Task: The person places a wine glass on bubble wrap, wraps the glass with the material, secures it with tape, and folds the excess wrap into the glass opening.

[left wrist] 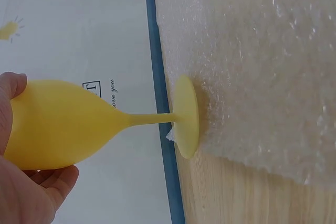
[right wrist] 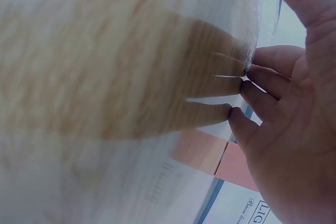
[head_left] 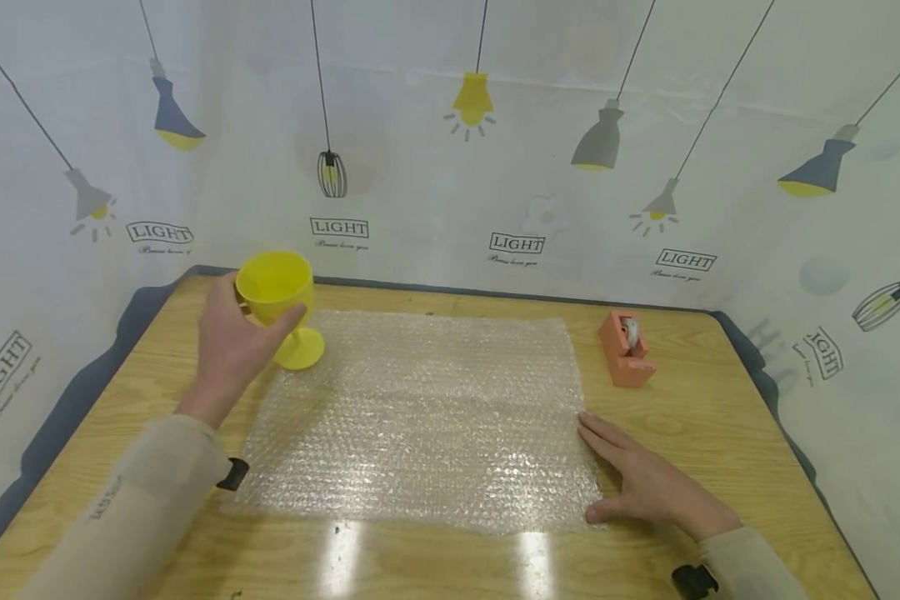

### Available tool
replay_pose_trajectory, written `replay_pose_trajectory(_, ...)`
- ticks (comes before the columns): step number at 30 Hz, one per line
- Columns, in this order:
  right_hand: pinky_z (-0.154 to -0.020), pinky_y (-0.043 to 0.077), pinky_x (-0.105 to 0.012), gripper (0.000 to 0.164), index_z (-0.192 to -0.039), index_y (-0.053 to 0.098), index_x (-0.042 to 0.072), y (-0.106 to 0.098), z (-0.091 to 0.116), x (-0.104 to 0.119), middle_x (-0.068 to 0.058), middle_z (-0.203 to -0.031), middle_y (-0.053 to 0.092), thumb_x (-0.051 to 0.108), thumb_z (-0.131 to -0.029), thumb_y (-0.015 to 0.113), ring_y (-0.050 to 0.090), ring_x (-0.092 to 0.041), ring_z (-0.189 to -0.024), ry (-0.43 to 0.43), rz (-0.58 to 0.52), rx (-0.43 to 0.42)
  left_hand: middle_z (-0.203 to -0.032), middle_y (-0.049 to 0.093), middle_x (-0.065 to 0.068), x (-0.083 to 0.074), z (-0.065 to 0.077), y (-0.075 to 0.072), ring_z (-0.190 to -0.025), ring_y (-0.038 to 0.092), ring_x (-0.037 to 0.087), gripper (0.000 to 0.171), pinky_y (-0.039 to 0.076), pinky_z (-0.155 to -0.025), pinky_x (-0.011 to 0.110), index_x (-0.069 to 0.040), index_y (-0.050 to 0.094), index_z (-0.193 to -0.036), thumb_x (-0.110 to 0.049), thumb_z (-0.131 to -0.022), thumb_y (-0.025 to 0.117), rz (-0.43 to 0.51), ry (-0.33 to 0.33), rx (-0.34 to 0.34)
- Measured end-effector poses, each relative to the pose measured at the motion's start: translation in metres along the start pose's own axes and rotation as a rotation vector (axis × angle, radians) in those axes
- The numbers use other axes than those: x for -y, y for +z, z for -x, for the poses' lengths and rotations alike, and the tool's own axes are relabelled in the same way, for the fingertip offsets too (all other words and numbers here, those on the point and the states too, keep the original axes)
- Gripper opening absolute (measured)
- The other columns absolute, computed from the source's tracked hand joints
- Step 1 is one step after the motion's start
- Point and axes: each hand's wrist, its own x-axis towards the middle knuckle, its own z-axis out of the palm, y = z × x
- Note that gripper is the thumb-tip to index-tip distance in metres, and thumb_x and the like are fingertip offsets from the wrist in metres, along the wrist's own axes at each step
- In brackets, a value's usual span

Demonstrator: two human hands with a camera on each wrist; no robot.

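A yellow plastic goblet (head_left: 276, 287) is in my left hand (head_left: 232, 337), thumb on one side of the bowl and fingers round the other. Its round foot (left wrist: 187, 116) is over the left edge of a bubble wrap sheet (head_left: 435, 417); whether it touches the sheet I cannot tell. The sheet lies flat on the wooden table. At its right edge my right hand (head_left: 645, 479) rests with the fingers extended, fingertips touching the edge and the tabletop. In the right wrist view the fingertips (right wrist: 236, 111) meet their reflection in the glossy table.
A coral-orange tape dispenser (head_left: 624, 350) with a roll of tape stands at the back right of the wooden table (head_left: 720, 400). White curtains (head_left: 420, 150) printed with lamps and the word LIGHT enclose the table at the back and sides.
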Motion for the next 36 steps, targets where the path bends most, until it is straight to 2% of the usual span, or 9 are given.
replay_pose_trajectory(22,-0.111,0.041,-0.062,0.119,-0.161,0.029,0.0,-0.002,0.0,0.0,-0.018,-0.169,0.024,0.069,-0.076,0.076,0.031,-0.045,-0.15,0.013,-0.024,0.021,-0.135,0.05,0.019,-0.012,0.013,0.015,-0.124,0.051,0.035,0.079,0.045,-0.106,0.055,0.001,0.039,-0.145,-0.03,-0.087,0.084,-0.001,0.056,0.039)
replay_pose_trajectory(36,-0.11,0.042,-0.062,0.118,-0.161,0.029,0.002,0.0,0.0,-0.001,-0.017,-0.169,0.024,0.07,-0.076,0.075,0.032,-0.044,-0.15,0.015,-0.017,0.007,-0.132,0.053,0.018,-0.022,0.024,0.022,-0.122,0.053,0.036,0.081,0.047,-0.103,0.056,0.001,0.041,-0.143,-0.034,-0.085,0.085,0.0,0.1,0.062)
